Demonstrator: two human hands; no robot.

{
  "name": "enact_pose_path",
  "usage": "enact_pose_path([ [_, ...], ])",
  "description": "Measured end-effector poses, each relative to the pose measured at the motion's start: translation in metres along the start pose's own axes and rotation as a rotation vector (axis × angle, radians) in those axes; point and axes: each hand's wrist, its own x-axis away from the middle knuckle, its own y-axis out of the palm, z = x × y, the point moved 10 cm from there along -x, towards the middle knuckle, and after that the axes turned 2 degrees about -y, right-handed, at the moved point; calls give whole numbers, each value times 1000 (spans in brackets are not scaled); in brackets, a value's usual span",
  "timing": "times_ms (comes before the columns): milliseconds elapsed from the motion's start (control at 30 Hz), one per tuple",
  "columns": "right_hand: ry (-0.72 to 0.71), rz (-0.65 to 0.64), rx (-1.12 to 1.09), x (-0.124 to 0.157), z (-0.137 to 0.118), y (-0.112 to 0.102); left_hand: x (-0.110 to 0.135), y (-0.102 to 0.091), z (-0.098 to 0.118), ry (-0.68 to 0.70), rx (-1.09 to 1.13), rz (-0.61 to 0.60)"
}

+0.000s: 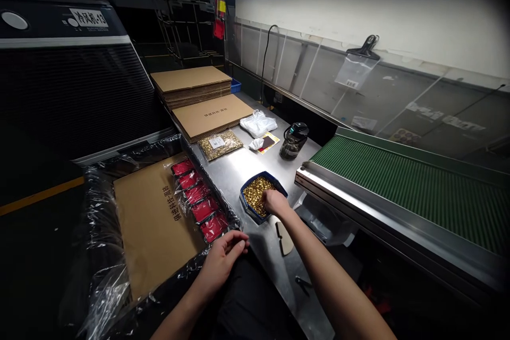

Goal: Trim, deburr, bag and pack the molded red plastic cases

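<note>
My right hand [275, 203] reaches into a blue bin [244, 203] filled with small brass-coloured metal pieces [258, 192]. Its fingers are closed down among the pieces, and their tips are partly hidden. Closer to me, my left hand [226, 256] hovers by the near corner of a plastic-lined box [139, 297]. The fingers there are curled with the thumb against them; whatever they hold, if anything, does not show. Inside the box, several red-and-black items in clear wrapping [205, 210] lie in a row along a cardboard sheet [151, 234].
A green ribbed conveyor [410, 186] rises on the right. On the metal table [231, 167] are a bag of brass pieces [220, 144], a white plastic bag [258, 124], a dark clear-walled container [294, 142] and a beige flat piece [284, 239]. Cardboard stacks [211, 115] stand behind.
</note>
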Motion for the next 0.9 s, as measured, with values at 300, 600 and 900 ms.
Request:
enact_pose_path([
  [300, -49, 149, -725, 23, 1, -30, 14, -2, -14, 4, -52, 29],
  [600, -157, 53, -1713, 168, -22, -27, 14, 51, 83, 393, -124, 80],
  [900, -112, 435, -1911, 261, 31, -34, 34, 153, 102, 468, -96, -203],
])
